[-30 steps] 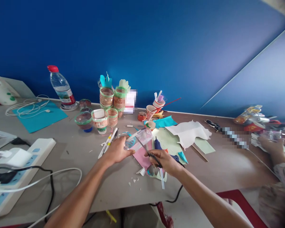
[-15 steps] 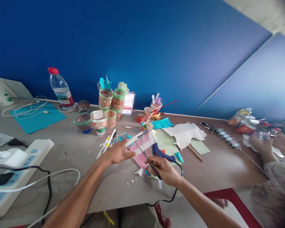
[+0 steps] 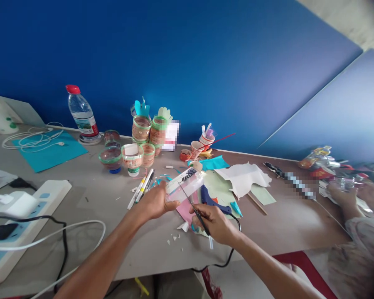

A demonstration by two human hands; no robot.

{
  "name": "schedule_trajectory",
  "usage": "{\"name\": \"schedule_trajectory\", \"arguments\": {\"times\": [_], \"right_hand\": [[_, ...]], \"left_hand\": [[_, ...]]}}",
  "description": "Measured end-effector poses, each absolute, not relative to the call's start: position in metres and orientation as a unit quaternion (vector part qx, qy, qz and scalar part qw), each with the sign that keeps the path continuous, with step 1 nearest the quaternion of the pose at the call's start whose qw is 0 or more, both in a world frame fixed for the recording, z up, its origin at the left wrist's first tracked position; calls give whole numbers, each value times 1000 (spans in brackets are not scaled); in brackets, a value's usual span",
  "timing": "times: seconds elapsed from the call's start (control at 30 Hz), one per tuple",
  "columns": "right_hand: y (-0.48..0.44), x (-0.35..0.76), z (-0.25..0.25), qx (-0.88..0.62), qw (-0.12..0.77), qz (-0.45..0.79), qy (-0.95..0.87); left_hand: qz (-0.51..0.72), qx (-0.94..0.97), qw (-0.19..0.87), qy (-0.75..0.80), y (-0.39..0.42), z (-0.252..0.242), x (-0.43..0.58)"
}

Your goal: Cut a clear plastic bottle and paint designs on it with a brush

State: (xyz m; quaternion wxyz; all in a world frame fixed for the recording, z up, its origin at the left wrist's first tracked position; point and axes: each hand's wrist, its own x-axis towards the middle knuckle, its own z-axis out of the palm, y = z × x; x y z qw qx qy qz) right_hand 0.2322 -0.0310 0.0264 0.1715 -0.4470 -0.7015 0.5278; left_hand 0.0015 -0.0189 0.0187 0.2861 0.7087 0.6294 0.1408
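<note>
My left hand [image 3: 156, 202] grips one end of a clear plastic bottle piece [image 3: 184, 185] with a white label, held on its side just above the table. My right hand [image 3: 214, 221] is closed on the handles of dark scissors [image 3: 192, 206], whose blades reach up into the bottle piece. Under my hands lie pink paper [image 3: 187, 209], pale green paper [image 3: 218, 187] and a blue glue gun [image 3: 212, 200] with a black cord. Small white scraps [image 3: 174, 237] lie on the grey table [image 3: 112, 216] near the front edge.
Decorated cut-bottle cups [image 3: 141, 137] and a water bottle [image 3: 82, 116] with a red cap stand at the back. A white power strip [image 3: 25, 224] with cables lies left. Pens [image 3: 141, 187] lie beside my left hand. Another person's hands [image 3: 345, 195] work at the right.
The bottle piece has turned in my left hand, showing more of the label. My right hand with the scissors has stayed close beneath it.
</note>
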Motion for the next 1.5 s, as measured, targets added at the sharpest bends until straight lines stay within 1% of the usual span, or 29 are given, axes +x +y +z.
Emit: {"name": "schedule_trajectory", "arguments": {"times": [0.07, 0.23, 0.3, 0.5, 0.57, 0.77, 0.93, 1.0, 1.13, 1.2, 1.4, 1.5], "right_hand": [[-32, 233, 29, -447, 166, 522, -707], [-34, 232, 39, -445, 160, 581, -662], [-34, 232, 42, -451, 153, 576, -664], [-28, 233, 41, -478, 82, 486, -727], [-25, 232, 42, -481, 71, 461, -743], [-24, 228, 44, -470, 82, 369, -798], [-29, 229, 39, -480, 104, 269, -828], [-29, 229, 39, -486, 112, 281, -820], [-25, 230, 44, -486, 111, 395, -772], [-23, 230, 46, -486, 110, 423, -757], [-20, 226, 50, -490, 82, 424, -757], [-18, 222, 53, -487, 93, 386, -777]], "left_hand": [[142, 714, 275, 628, -19, 17, 2], [136, 729, 243, 625, -22, 18, 7], [123, 732, 228, 630, -25, 20, 10], [82, 753, 163, 632, -29, 27, 17], [77, 755, 153, 633, -30, 28, 18], [88, 748, 186, 631, -31, 33, 13], [75, 755, 162, 631, -30, 35, 12], [86, 752, 149, 636, -29, 32, 13], [89, 755, 116, 639, -29, 22, 18], [85, 762, 91, 636, -30, 18, 21], [93, 769, 24, 632, -35, 16, 27], [91, 767, 17, 635, -36, 19, 27]]}}
